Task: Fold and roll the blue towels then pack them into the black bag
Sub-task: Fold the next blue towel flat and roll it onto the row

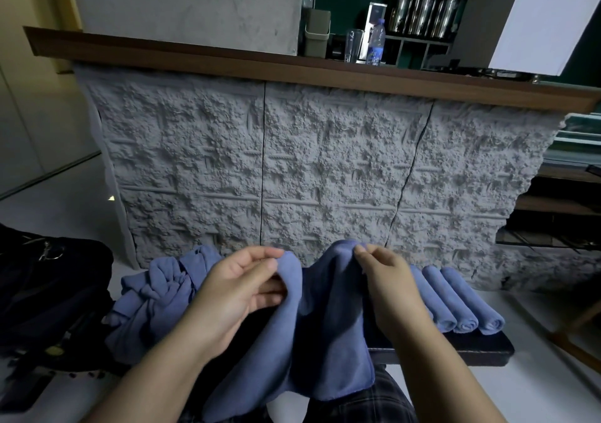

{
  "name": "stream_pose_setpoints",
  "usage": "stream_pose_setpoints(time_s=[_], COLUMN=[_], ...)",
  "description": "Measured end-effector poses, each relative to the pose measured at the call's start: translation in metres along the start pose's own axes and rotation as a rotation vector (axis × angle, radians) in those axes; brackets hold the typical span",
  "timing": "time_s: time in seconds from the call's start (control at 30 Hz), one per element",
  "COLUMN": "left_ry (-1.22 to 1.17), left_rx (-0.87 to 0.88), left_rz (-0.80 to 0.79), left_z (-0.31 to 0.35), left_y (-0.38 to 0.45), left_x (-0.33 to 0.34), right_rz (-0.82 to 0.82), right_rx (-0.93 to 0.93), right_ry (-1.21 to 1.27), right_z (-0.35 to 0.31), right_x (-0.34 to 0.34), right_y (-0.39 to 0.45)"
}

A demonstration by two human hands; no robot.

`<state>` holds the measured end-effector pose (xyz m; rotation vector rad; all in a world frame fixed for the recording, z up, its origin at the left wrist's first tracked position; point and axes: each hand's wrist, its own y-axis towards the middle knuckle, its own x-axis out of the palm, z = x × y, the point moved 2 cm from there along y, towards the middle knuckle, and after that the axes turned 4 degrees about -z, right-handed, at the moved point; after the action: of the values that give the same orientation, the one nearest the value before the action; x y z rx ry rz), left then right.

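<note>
Left hand (pixel 239 289): near centre-left, fingers curled, pinching the top edge of the held blue towel (pixel 312 331) between thumb and fingertips.
Right hand (pixel 388 279): near centre-right, thumb and fingertips pinching the same top edge at a raised fold.
Held blue towel: spread between both hands, upper edge sagging in a dip between the two grips; lower part hanging toward the near edge, over the lap in plaid fabric (pixel 364 400).
Loose towel heap (pixel 162 289): crumpled blue cloth, left of the left hand, partly hidden behind the left wrist, lying at the left end of the tabletop (pixel 481 349).
Rolled towels (pixel 461 299): three blue rolls seen side by side, touching one another, just right of the right hand, spiral ends facing near-right; whether a further roll lies behind the right hand cannot be told.
Tabletop: dark slab, low, carrying rolls and heap; only its right near edge exposed.
Black bag (pixel 48 292): far left, beside the towel heap, metal ring showing near its top; opening not discernible.
Rough grey wall panel (pixel 325 169): directly behind the towels, far side, under a brown wooden counter (pixel 292 68).
Counter items: clear glass (pixel 353 45), plastic bottle with blue label (pixel 375 45), steel canisters (pixel 422 14) farther back.
</note>
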<state>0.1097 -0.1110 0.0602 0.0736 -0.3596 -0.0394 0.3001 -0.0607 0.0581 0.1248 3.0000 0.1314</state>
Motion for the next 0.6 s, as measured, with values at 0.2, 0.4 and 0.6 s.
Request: stream_pose_setpoints(time_s=[0.2, 0.4, 0.6], left_ry=[0.254, 0.416, 0.786], left_rx=[0.033, 0.167, 0.438], left_rz=[-0.085, -0.003, 0.084], left_z=[-0.009, -0.005, 0.004], left_y=[-0.006, -0.004, -0.007], left_x=[0.015, 0.021, 0.016], right_rz=[-0.232, -0.355, -0.420], right_rx=[-0.168, -0.251, -0.264], right_ry=[0.036, -0.085, -0.068], right_z=[-0.019, -0.026, -0.029], right_x=[0.029, 0.033, 0.038], right_y=[-0.029, -0.041, -0.047])
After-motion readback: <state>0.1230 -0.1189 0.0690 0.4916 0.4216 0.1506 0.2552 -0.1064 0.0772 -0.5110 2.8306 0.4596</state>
